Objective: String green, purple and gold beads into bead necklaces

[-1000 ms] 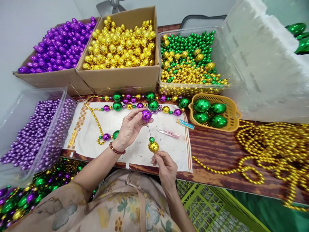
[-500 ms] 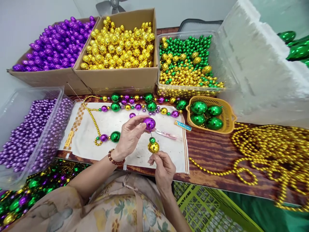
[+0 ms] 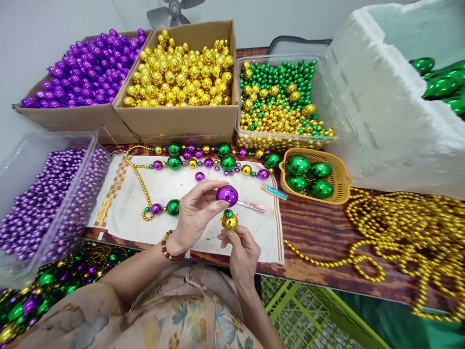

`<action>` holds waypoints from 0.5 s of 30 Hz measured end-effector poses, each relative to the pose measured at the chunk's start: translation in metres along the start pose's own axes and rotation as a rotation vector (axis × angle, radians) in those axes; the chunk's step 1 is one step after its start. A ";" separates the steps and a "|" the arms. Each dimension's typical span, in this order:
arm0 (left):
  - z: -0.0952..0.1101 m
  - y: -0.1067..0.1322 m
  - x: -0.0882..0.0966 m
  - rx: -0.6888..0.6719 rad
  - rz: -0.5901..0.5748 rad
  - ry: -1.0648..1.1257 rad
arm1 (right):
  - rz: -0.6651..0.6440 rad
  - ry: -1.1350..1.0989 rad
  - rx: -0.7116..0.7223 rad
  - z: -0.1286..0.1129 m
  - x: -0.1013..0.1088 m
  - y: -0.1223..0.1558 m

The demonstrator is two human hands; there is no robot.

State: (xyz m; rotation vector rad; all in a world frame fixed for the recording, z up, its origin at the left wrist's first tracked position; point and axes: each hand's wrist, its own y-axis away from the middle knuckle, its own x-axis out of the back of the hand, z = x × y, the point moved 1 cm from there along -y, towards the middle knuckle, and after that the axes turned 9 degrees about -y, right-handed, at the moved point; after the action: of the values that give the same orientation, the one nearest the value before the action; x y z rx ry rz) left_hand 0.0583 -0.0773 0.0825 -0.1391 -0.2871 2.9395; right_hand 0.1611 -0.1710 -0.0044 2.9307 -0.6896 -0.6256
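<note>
You've got the purple bead (image 3: 227, 195) between thumb and fingers of your left hand (image 3: 198, 208). Your right hand (image 3: 242, 249) is pinched closed on the near end of the short strand (image 3: 228, 217), right by its gold bead (image 3: 229, 223); can't tell if that's bead or wire under your fingertips.

A second ago there was bare wire between the purple bead and the small green bead (image 3: 228, 213). Your left hand has come down toward six o'clock and that gap's about gone, so I'd guess the purple one is nearly seated. Can't tell if they're touching.

Working out from that purple bead: pink-handled snips (image 3: 256, 207) just off at three o'clock, big green bead (image 3: 173, 207) of the laid-out garland at nine. A loose purple bead (image 3: 199, 176) on the towel (image 3: 145, 230) around ten wasn't visible a second ago. Yellow basket (image 3: 345, 188) of large green beads sits between two and three, gold bead carton (image 3: 178, 121) at eleven.
</note>
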 end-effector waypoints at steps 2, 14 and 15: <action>0.003 0.002 -0.001 -0.045 0.002 -0.059 | -0.018 0.018 0.059 -0.001 0.000 0.001; -0.028 -0.002 -0.004 0.247 -0.051 0.123 | 0.027 -0.215 -0.185 0.002 0.007 -0.008; -0.030 -0.001 -0.005 0.276 -0.061 0.111 | 0.026 -0.223 -0.200 0.005 0.010 -0.009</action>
State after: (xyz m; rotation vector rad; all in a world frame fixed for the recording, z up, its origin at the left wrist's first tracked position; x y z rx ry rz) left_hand 0.0666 -0.0717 0.0536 -0.2477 0.1285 2.8614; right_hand 0.1709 -0.1670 -0.0136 2.6905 -0.6410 -0.9686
